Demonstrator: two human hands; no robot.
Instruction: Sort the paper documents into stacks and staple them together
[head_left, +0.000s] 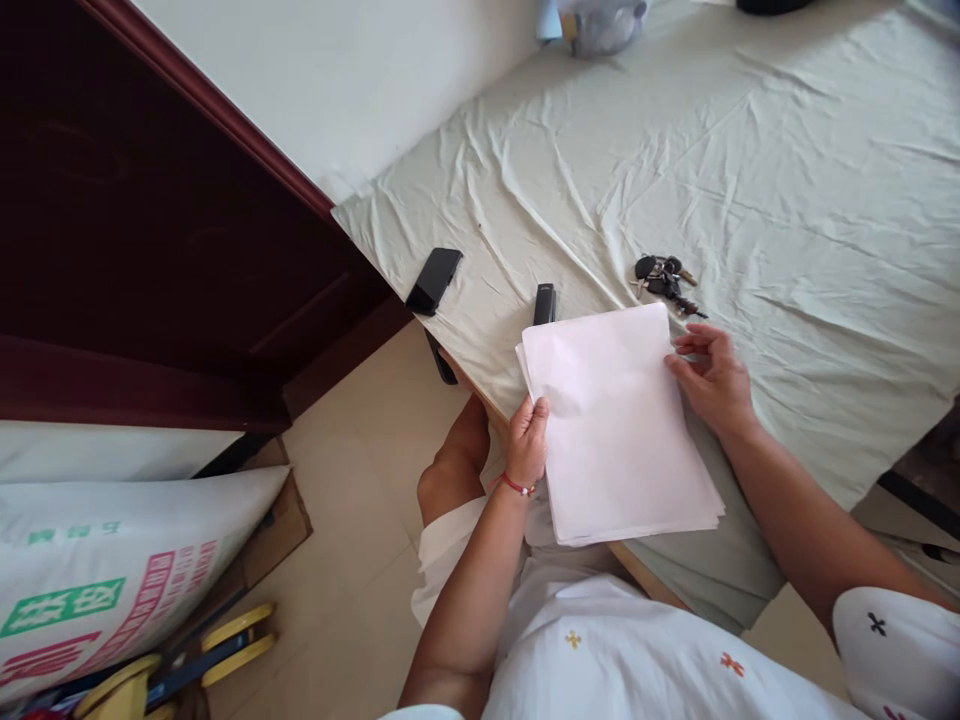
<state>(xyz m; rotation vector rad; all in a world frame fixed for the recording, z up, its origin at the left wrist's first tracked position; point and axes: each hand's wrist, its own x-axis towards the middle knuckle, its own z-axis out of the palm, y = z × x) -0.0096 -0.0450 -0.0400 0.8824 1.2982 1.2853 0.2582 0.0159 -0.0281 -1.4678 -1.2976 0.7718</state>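
Observation:
A stack of white paper sheets (619,430) lies partly over the near edge of the cloth-covered table, its sheets slightly out of line. My left hand (528,440) grips the stack's left edge, thumb on top and the other fingers hidden beneath. At the upper right edge, my right hand (712,380) has its fingers apart and bent, the thumb at or very near the paper's edge. Just beyond the paper's top edge is a black stapler (545,303), its lower end close to or under the sheets. A bunch of keys (664,280) lies beyond my right hand.
A black phone (435,281) rests at the table's left edge. Pale wrinkled cloth (810,230) covers the table. A clear plastic container (604,25) stands at the back by the wall. On the floor at left are a printed white sack (112,570) and yellow-and-blue objects (232,640).

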